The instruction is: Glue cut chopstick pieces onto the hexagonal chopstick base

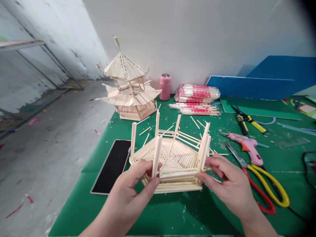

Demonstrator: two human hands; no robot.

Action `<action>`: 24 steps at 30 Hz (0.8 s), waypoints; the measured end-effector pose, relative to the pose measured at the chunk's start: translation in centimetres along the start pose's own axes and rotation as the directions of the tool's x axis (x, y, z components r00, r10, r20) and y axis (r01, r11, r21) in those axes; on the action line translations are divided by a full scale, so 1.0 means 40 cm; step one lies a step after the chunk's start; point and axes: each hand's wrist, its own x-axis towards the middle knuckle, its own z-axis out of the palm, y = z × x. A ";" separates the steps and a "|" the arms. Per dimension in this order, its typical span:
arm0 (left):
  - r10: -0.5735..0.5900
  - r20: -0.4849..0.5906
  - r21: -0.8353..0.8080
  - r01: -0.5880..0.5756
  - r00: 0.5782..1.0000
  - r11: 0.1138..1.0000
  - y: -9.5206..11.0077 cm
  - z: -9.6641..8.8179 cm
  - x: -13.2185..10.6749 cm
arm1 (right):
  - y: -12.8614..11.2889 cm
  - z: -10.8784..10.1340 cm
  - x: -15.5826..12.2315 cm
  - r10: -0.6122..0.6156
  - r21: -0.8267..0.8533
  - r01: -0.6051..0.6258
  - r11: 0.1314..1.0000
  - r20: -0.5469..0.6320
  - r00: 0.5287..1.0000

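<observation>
Starting from the left, we see a phone [113, 166] lying flat on the green table [197, 214], just beside a six-sided stick frame [182, 158]. Our left hand [129, 189] pinches the front-left post [156, 156] near its foot, thumb on the near side; the post stands almost upright, its top tipped a little to the right. The frame sits directly ahead of us, between the hands, and spreads wider from side to side than it looks deep. Its near rail [181, 174] runs crosswise, spanning the gap from one hand to the other, so neither is clearly closer. At the rail's right end, our right hand [229, 182] grips the front-right corner between thumb and fingers; we cannot tell whether post or rail takes the pressure. Farther right, we have scissors [245, 165] near that hand, with a pink glue gun [251, 148] beyond them.
</observation>
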 end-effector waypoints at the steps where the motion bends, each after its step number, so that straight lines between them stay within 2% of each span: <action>1: 0.001 0.000 -0.006 -0.001 1.000 1.000 -0.004 0.000 -0.001 | -0.001 0.001 0.000 0.006 0.003 -0.006 1.000 0.004 1.000; 10: -0.046 0.001 -0.075 0.046 0.999 0.996 -0.015 0.001 -0.006 | -0.001 -0.011 -0.011 0.089 0.081 -0.093 0.992 0.043 0.995; 14: -0.045 -0.010 -0.097 0.044 0.999 0.994 -0.021 0.006 -0.012 | 0.020 -0.028 -0.070 0.258 0.105 -0.249 0.963 -0.089 0.962; 16: -0.035 -0.011 -0.100 0.034 0.999 0.994 -0.022 0.008 -0.013 | 0.040 -0.020 -0.109 0.275 0.040 -0.273 0.961 -0.082 0.958; 20: -0.016 -0.021 -0.078 0.015 1.000 0.997 -0.021 0.009 -0.012 | 0.085 0.028 -0.171 0.150 -0.212 -0.128 0.969 0.091 0.984; 24: -0.013 -0.007 -0.041 0.013 1.000 0.999 -0.023 0.012 -0.017 | 0.111 0.072 -0.191 0.080 -0.417 -0.003 0.909 0.166 0.983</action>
